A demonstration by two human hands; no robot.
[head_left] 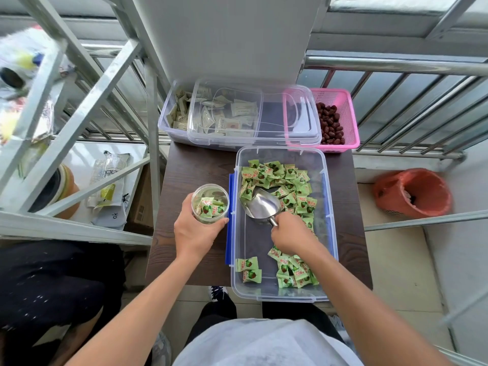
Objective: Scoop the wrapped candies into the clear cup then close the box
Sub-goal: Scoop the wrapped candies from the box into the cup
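Head view: the clear cup (pixel 210 203), partly filled, is gripped by the left hand (pixel 194 232) at nine o'clock of the box (pixel 331 233). The scoop (pixel 261 204) is held at its handle by the right hand (pixel 290 232), fingers curled. Its bowl seems empty, aimed at the wrapped candies (pixel 277 178) heaped at twelve o'clock. Candies could be spilled if an overloaded scoop is tipped at the narrow cup mouth.

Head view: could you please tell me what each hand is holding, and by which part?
The left hand grips the clear cup around its side wall; the right hand grips the metal scoop by its handle.
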